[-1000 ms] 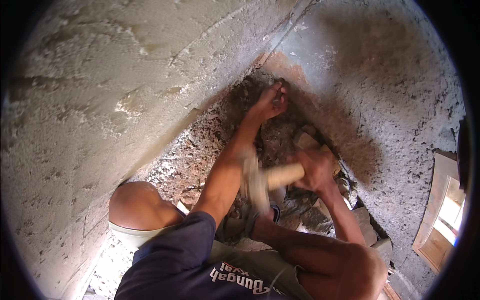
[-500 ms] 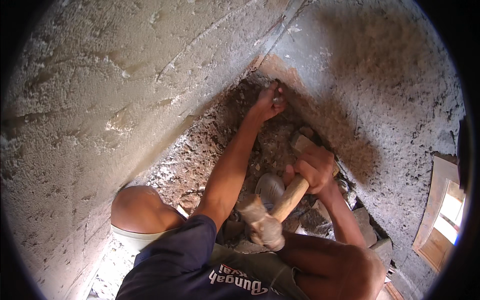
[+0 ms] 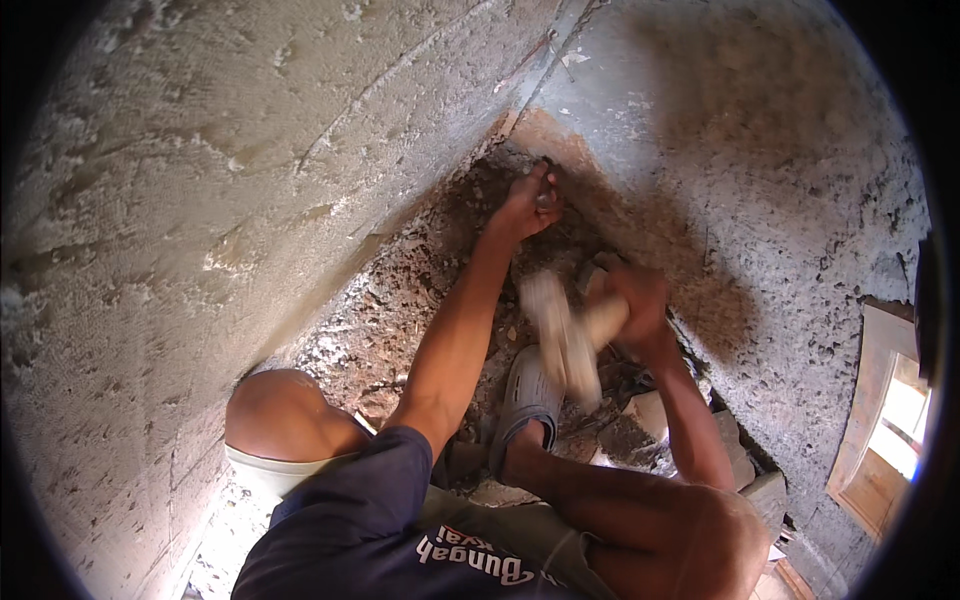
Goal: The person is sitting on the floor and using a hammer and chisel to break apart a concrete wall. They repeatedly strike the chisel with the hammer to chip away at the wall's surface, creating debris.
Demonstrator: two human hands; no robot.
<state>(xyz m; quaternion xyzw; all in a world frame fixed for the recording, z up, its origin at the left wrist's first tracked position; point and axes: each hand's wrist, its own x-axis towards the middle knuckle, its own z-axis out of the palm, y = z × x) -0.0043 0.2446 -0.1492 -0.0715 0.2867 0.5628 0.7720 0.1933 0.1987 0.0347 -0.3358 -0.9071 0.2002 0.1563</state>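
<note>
My left hand [image 3: 530, 205] is closed round a chisel [image 3: 545, 203] deep in the corner between the two walls. Only the chisel's rounded metal end shows among my fingers; its tip is hidden. My right hand [image 3: 637, 300] grips a sledgehammer [image 3: 605, 318] by its wooden handle, close to the right wall. Motion smears the hammer's head [image 3: 562, 340], which hangs in the air above my shoe, below and apart from the chisel. Dug earth and rubble [image 3: 385, 310] lie beneath both arms.
A rough plastered wall [image 3: 200, 200] rises at the left, a pitted grey wall [image 3: 800, 190] at the right. Broken concrete lumps [image 3: 640, 425] lie near my right forearm. My grey clog [image 3: 530, 385] stands on the rubble between my arms. A wooden frame [image 3: 868, 400] stands at the far right.
The hammer has swung up and forward from near my right leg toward the corner, and my right hand has moved slightly forward with it. My left hand stays about where it was.
</note>
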